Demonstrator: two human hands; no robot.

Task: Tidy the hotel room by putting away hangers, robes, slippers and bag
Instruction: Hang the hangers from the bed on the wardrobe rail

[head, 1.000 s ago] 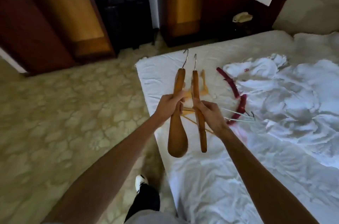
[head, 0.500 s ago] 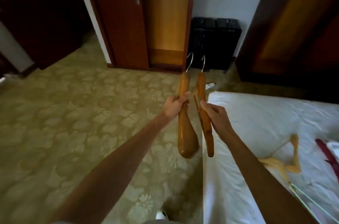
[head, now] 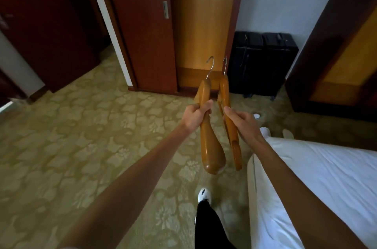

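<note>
My left hand [head: 193, 116] grips a broad wooden hanger [head: 211, 146] with a metal hook pointing away from me. Beside it, my right hand [head: 243, 124] holds a thinner wooden hanger [head: 233, 144], also hook forward. Both hangers hang over the carpet just left of the bed's corner. Ahead stands the wardrobe [head: 204, 24] with its dark sliding door [head: 142, 24] pushed left, showing a light wooden interior. White slippers [head: 265, 131] lie on the floor by the bed corner, partly hidden.
The white bed [head: 316, 177] fills the lower right. A black suitcase [head: 263, 65] stands against the wall right of the wardrobe. Another dark wooden unit [head: 336, 55] is at far right, a doorway [head: 51, 34] at left. Patterned green carpet [head: 81, 146] spreads in front.
I have turned away from the bed toward the wardrobe and stepped closer. The hangers left on the bed and the robes are out of view. Both hands keep their grips.
</note>
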